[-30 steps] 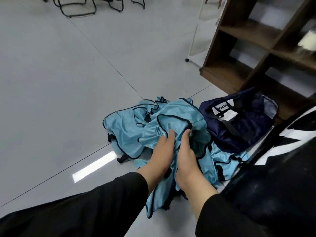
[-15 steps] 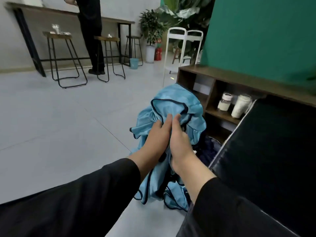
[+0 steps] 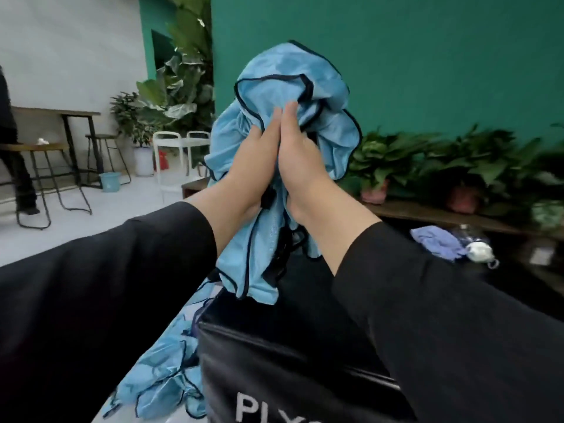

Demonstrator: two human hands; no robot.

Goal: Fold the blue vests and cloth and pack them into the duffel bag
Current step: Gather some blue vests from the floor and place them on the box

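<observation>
Hands, left [image 3: 250,160] and right [image 3: 300,154], grasp a bunched vest [image 3: 293,68] aloft; we judge folding unstarted, so next we spread it flat.

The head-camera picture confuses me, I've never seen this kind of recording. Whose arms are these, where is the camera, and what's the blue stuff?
No machine here: a person wears one camera on the head, so you look down their own black-sleeved arms. The left hand and right hand, pressed side by side, grip a bunched blue vest with dark trim, raised in the air. More blue vests lie crumpled on the pale floor below. The black surface with white letters is nearby; what it is, I cannot tell.
</observation>
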